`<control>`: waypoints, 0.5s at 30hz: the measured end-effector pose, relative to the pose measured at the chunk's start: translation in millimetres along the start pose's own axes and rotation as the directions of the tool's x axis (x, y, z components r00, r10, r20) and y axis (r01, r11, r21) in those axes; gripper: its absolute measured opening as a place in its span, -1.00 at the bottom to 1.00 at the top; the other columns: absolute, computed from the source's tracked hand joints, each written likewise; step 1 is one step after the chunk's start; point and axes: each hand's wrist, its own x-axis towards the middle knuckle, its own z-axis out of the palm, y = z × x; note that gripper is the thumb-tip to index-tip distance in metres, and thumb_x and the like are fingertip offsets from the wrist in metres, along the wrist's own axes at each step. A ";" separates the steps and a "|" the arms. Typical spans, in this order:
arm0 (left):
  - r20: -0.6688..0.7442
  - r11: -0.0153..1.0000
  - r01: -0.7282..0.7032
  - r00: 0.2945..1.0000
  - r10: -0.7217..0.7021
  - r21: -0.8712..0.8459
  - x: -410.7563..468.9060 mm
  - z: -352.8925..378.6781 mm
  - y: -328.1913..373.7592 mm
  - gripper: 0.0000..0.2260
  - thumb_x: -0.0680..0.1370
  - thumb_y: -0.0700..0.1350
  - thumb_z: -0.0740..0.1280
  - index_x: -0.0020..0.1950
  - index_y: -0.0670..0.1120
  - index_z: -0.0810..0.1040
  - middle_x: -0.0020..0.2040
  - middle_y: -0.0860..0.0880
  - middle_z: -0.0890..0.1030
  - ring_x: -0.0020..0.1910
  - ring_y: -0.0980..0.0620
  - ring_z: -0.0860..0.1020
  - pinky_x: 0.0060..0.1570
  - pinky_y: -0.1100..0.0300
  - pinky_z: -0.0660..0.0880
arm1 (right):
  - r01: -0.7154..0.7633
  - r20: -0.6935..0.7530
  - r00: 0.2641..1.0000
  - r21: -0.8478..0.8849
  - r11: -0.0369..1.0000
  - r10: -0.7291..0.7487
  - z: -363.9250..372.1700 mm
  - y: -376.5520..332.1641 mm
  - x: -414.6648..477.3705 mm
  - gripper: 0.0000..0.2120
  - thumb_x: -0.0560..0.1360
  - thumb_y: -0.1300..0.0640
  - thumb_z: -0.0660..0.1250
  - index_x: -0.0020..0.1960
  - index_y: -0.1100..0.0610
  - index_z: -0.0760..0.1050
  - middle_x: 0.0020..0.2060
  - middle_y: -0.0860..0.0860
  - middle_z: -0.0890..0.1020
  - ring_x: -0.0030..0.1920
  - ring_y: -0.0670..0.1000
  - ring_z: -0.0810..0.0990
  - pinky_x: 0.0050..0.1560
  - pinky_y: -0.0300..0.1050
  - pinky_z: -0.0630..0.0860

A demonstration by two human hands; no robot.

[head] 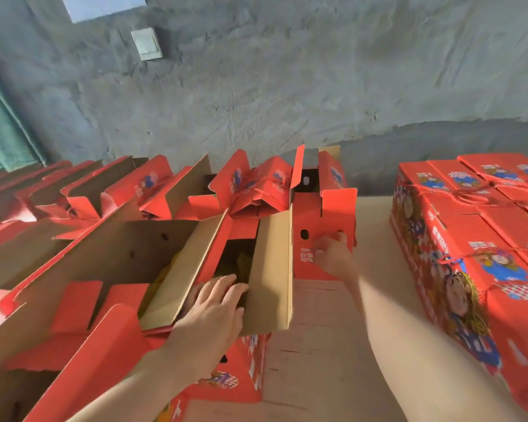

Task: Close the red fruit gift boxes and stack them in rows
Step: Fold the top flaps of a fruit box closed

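Note:
Several open red fruit gift boxes fill the left and middle, flaps standing up. My left hand rests with fingers spread on the near rim of an open box, between its brown inner flaps; yellow fruit shows inside. My right hand reaches to the side wall of another open box farther back, its fingertips at one of the round holes. On the right stands a stack of closed red boxes with rope handles, set in rows.
A rough grey concrete wall rises behind the boxes, with a white switch plate. Flattened brown cardboard covers the floor between the open boxes and the closed stack. A green curtain hangs at the far left.

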 end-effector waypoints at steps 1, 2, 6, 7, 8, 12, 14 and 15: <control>0.015 1.000 0.005 1.000 -0.005 0.015 -0.4 0.1 0.8 -0.61 0.65 0.05 -0.06 0.50 0.12 0.10 0.50 0.19 0.06 0.50 0.18 0.00 0.43 0.36 -0.07 | -0.027 0.017 1.000 0.024 0.999 0.026 -4.6 0.7 -3.0 -0.69 0.45 0.10 0.33 0.18 0.11 0.51 0.33 0.09 0.34 0.32 0.20 0.35 0.04 -0.14 0.26; 0.021 0.999 0.012 1.000 -0.013 0.033 -1.0 0.3 1.9 -0.61 0.65 0.05 -0.04 0.50 0.12 0.11 0.50 0.18 0.06 0.51 0.17 0.00 0.43 0.34 -0.06 | -0.040 0.037 0.999 0.008 0.999 0.040 -10.8 1.5 -6.1 -0.78 0.45 0.10 0.33 0.08 0.11 0.51 0.28 0.10 0.37 0.28 0.21 0.39 0.07 -0.13 0.33; -0.054 0.999 -0.025 0.998 0.026 0.020 -11.8 -8.6 4.3 -0.66 0.46 -0.14 0.43 0.23 -0.05 0.58 0.30 -0.10 0.52 0.31 -0.11 0.48 0.04 0.01 0.59 | -0.061 -0.004 0.998 -0.018 0.998 0.061 -23.7 2.5 -32.0 -0.65 0.45 0.07 0.32 0.16 0.22 0.40 0.22 0.19 0.38 0.21 0.23 0.42 0.18 0.01 0.40; -0.072 0.997 -0.050 0.996 0.054 0.057 -15.9 -10.3 2.5 -0.66 0.36 -0.17 0.53 0.12 -0.05 0.65 0.17 -0.12 0.61 0.16 -0.12 0.59 -0.20 0.01 0.64 | -0.066 -0.018 0.998 -0.019 0.998 0.066 -25.2 4.3 -43.3 -0.59 0.45 0.06 0.32 0.21 0.24 0.37 0.23 0.19 0.37 0.21 0.23 0.41 0.18 0.00 0.39; -0.068 0.992 -0.072 0.994 0.080 0.106 -19.8 -13.9 1.7 -0.68 0.30 -0.16 0.57 0.04 -0.04 0.68 0.07 -0.11 0.66 0.04 -0.11 0.65 -0.31 0.03 0.63 | -0.075 -0.039 0.996 -0.014 0.997 0.075 -28.0 5.8 -56.6 -0.56 0.44 0.06 0.34 0.22 0.25 0.35 0.22 0.20 0.37 0.21 0.23 0.41 0.17 -0.01 0.38; -0.025 0.950 -0.174 0.982 0.187 0.258 -35.5 -26.9 -4.3 -0.73 0.21 -0.13 0.55 -0.12 0.05 0.69 -0.15 -0.01 0.64 -0.16 -0.02 0.65 -0.24 0.12 0.62 | -0.210 -0.086 0.973 0.061 0.976 0.215 -55.7 23.3 -103.5 -0.59 0.36 0.20 0.37 0.16 0.29 0.39 0.14 0.19 0.46 0.16 0.21 0.49 0.11 -0.01 0.44; -0.003 0.935 -0.195 0.979 0.205 0.296 -45.6 -36.0 -5.9 -0.79 0.33 -0.10 0.40 -0.07 0.10 0.66 -0.09 0.03 0.61 -0.07 0.01 0.62 -0.12 0.15 0.58 | -0.252 -0.095 0.962 0.060 0.966 0.257 -70.6 34.6 -126.4 -0.62 0.38 0.22 0.37 0.14 0.35 0.44 0.11 0.23 0.54 0.14 0.19 0.53 0.09 -0.02 0.45; 0.007 0.935 -0.208 0.977 0.215 0.289 -49.6 -39.7 -5.4 -0.80 0.37 -0.10 0.36 -0.06 0.11 0.65 -0.07 0.04 0.60 -0.05 0.01 0.60 -0.09 0.16 0.55 | -0.268 -0.106 0.956 0.059 0.962 0.273 -75.9 38.6 -137.7 -0.63 0.39 0.21 0.37 0.14 0.36 0.45 0.10 0.24 0.55 0.14 0.18 0.54 0.08 -0.03 0.45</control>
